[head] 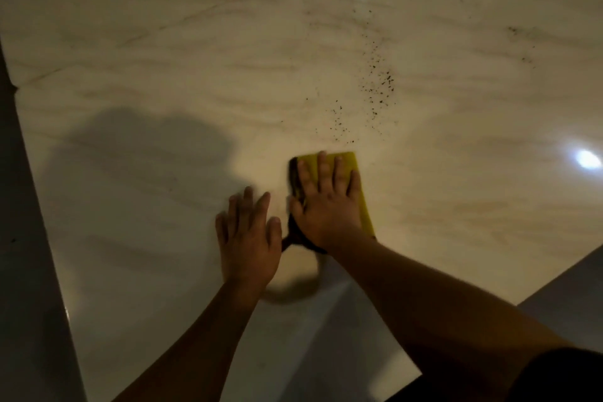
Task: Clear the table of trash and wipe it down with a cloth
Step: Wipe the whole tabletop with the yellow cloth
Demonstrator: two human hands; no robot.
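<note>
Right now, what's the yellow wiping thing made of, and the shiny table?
The yellow cloth looks like soft fabric or sponge cloth, matte, flat under the right hand. The table looks like polished marble or a marble-look top: pale veins, bright glare.

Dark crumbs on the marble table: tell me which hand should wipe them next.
Right. The right hand presses flat on the yellow cloth, just short of the dark crumbs; the left hand rests bare on the marble table.

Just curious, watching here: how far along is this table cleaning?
No large trash shows on the table. The right hand presses a yellow cloth flat, the left hand rests beside it. Dark crumbs beyond the cloth are left to wipe.
</note>
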